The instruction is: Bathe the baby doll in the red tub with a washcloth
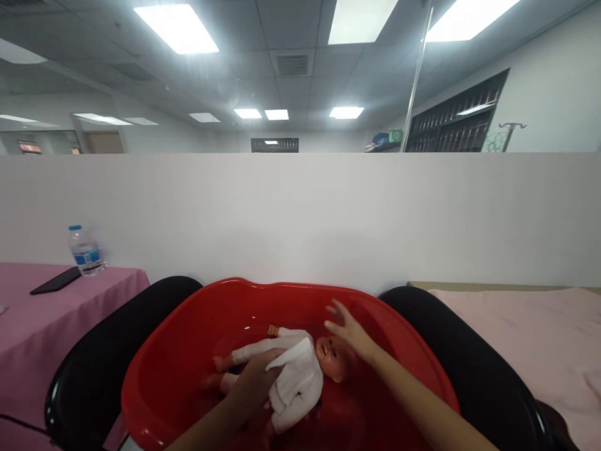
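Observation:
A baby doll [331, 358] in white clothing lies on its back inside a red tub [291, 294], its head toward the right and its feet toward the left. Over its trunk, my left hand [257, 378] is closed at a pointed fold of white cloth [297, 364]; whether that fold is part of the garment or a separate piece, I cannot tell. Just above the doll's head, my right hand [345, 329] is raised with its fingers spread and holds nothing. Part of the doll's legs is hidden behind my left forearm.
Black curved armrests [117, 351] flank the tub. To the left, a pink-covered table [107, 288] carries a water bottle [87, 254] and a dark flat device [56, 280]. A pale pink bed sheet [530, 332] lies to the right. A white partition [300, 213] stands behind the tub.

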{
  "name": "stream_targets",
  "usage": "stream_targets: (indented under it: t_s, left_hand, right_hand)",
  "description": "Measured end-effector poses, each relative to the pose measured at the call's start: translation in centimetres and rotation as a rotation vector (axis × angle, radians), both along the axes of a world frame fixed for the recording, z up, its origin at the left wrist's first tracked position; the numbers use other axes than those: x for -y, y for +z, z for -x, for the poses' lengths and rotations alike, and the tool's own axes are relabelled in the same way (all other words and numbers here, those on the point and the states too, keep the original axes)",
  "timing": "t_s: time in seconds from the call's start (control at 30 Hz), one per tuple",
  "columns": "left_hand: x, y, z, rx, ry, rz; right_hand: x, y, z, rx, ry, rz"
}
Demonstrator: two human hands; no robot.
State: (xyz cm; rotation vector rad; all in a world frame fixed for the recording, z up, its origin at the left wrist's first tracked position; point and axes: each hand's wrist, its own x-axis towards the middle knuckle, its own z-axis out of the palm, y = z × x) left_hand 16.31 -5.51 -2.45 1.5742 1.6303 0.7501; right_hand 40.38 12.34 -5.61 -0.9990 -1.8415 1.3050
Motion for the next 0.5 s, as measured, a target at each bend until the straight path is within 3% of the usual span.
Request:
stream_targets:
  t_s: [0.07, 0.13, 0.2, 0.3, 0.43, 0.5]
  left_hand:
    - [-1.8, 0.3, -1.2, 0.071, 0.011, -0.073]
    - [-3.8, 0.1, -2.2, 0.101, 0.011, -0.091]
    - [-5.7, -0.8, -2.7, 0.11, -0.002, -0.076]
    - [-7.4, -3.6, -2.4, 0.046, -0.106, -0.052]
    - [-7.2, -8.3, -2.2, -0.482, -0.258, 0.025]
    - [-6.8, -9.9, -2.7, -0.692, -0.356, 0.045]
  right_hand:
    - [2.1, -0.1, 1.5, -0.178, 0.306, 0.15]
    - [3.3, -0.4, 2.8, -0.202, 0.428, 0.237]
    - [3.4, -0.9, 3.6, -0.153, 0.336, 0.261]
    - [2.1, -1.7, 3.5, -0.092, 0.077, 0.195]
    - [0.7, -1.8, 2.6, -0.011, -0.153, 0.079]
    - [0.6, -1.7, 2.4, 0.055, -0.21, 0.046]
